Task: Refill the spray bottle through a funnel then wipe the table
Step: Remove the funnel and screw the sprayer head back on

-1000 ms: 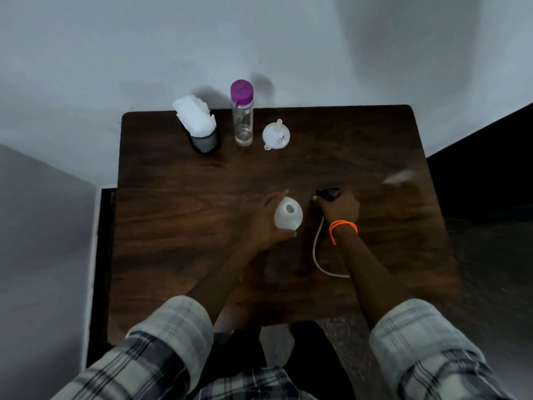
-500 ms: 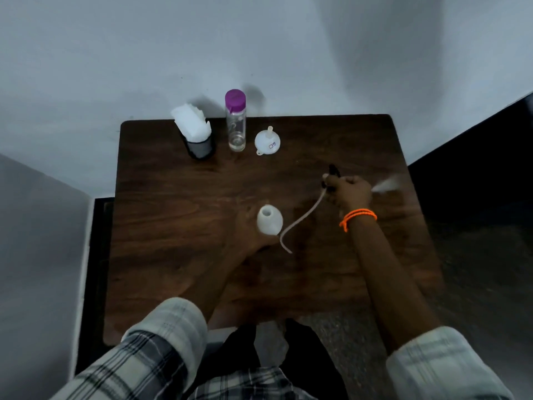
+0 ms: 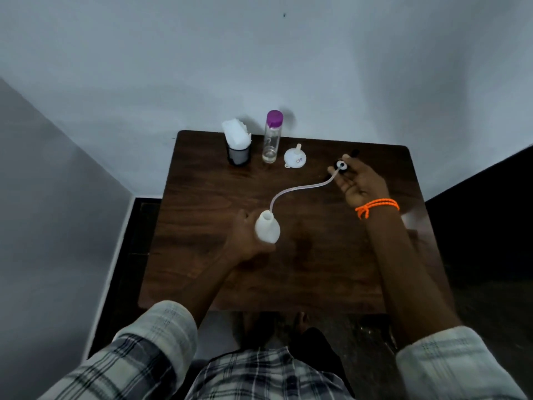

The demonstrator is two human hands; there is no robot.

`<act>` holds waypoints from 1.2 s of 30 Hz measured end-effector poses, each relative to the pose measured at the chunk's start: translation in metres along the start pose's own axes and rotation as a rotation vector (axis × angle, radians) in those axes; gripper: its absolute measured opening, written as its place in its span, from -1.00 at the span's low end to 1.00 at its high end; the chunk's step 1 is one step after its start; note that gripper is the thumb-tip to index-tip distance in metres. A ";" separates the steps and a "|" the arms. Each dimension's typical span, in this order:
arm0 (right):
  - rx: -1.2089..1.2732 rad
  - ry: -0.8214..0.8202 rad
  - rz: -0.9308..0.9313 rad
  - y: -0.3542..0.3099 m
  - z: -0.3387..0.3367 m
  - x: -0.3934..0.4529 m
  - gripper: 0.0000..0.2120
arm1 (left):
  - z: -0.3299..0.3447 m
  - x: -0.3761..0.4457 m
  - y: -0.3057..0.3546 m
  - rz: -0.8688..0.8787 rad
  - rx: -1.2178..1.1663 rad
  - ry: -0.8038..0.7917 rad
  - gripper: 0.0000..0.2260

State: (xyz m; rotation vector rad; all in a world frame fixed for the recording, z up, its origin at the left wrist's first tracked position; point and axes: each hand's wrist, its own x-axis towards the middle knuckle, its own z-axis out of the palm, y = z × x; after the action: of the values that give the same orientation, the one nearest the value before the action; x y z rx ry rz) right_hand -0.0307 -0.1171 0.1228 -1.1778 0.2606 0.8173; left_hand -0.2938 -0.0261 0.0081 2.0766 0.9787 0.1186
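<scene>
My left hand (image 3: 245, 236) grips the white spray bottle (image 3: 267, 230) upright near the middle of the dark wooden table (image 3: 302, 264); its neck is uncapped. My right hand (image 3: 357, 183) holds the black spray head (image 3: 341, 165) raised over the table's right side. Its clear dip tube (image 3: 300, 189) curves down, and the tip sits at the bottle's mouth. A white funnel (image 3: 294, 159) lies mouth down at the back of the table. To its left stands a clear water bottle with a purple cap (image 3: 272, 137).
A black holder stuffed with white tissues (image 3: 238, 145) stands at the back left, beside the water bottle. Grey walls close in behind and to the left. My legs and feet show under the table's front edge. A dark floor lies to the right.
My right hand has pulled the spray head up and away to the right, drawing the dip tube out of the bottle. My left hand kept hold of the bottle and stood it upright.
</scene>
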 end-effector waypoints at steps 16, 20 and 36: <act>-0.031 -0.074 -0.312 0.036 0.026 -0.060 -0.66 | -0.015 -0.023 0.018 0.040 -0.046 0.088 -0.15; -0.151 -0.164 -0.540 0.047 0.042 -0.090 -0.61 | -0.013 -0.023 0.031 0.084 -0.073 0.118 -0.15; -0.514 -0.267 -0.588 0.105 0.034 -0.099 -0.63 | -0.022 -0.008 0.069 0.091 -0.220 0.215 -0.08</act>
State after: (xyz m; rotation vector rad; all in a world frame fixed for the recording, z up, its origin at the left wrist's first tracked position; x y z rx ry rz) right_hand -0.1785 -0.1148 0.1187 -1.4976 -0.5287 0.5150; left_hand -0.2663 -0.0427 0.0738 1.9318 0.9510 0.4840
